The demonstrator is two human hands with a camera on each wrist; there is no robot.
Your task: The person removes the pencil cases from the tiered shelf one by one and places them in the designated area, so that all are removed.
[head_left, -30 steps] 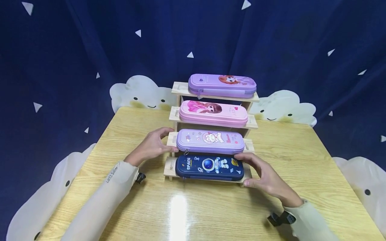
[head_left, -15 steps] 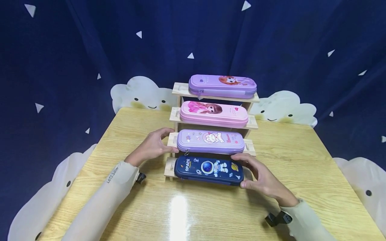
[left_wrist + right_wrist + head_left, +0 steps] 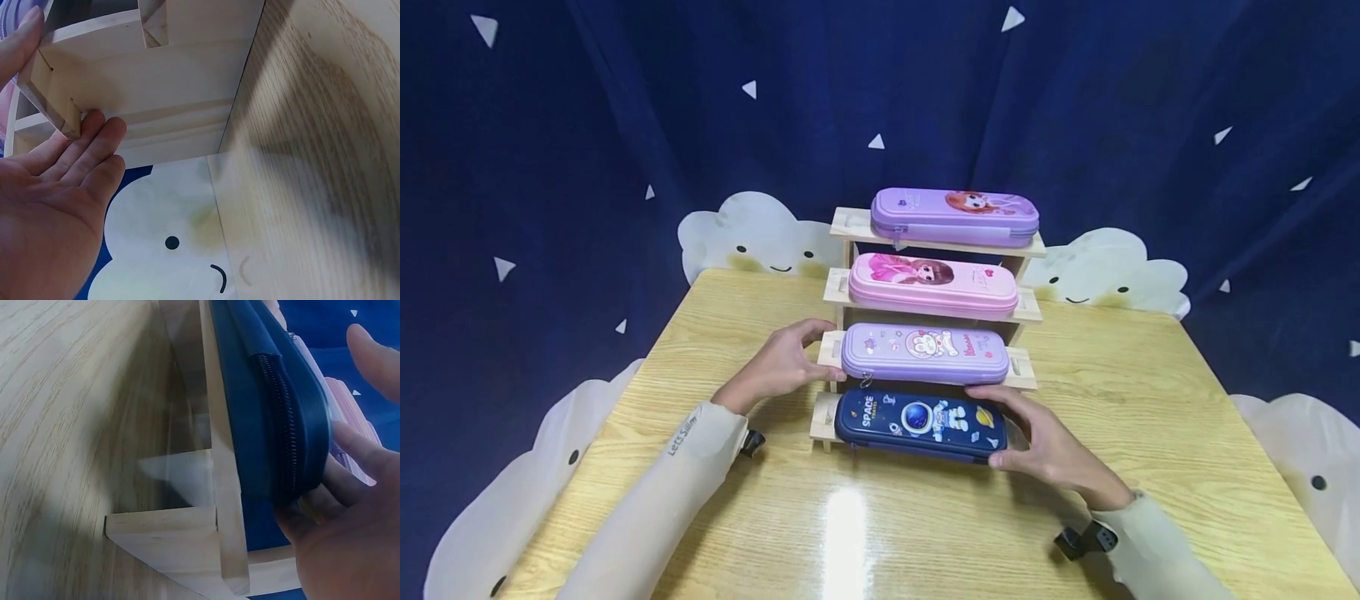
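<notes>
A navy pencil case (image 3: 895,423) with an astronaut print lies on the lowest step of a stepped wooden rack (image 3: 823,417), its right end angled out past the step's front edge. My right hand (image 3: 1051,446) grips that end, thumb at the front corner and index finger at the back edge. In the right wrist view, fingers touch the end of the case beside its zipper (image 3: 284,425). My left hand (image 3: 781,367) holds the left end of the second step, thumb in front and fingers behind. A lilac pencil case (image 3: 887,350) with a rabbit print sits on this step.
A pink pencil case (image 3: 970,287) and a purple pencil case (image 3: 925,212) lie on the two upper steps. The rack stands on a wood-grain table (image 3: 745,517). Cloud cut-outs (image 3: 760,233) and a dark blue curtain (image 3: 625,100) line the back.
My right hand has taken hold of the navy case's right end and moved left, swinging that end forward off the step. My left hand has kept its place on the rack.
</notes>
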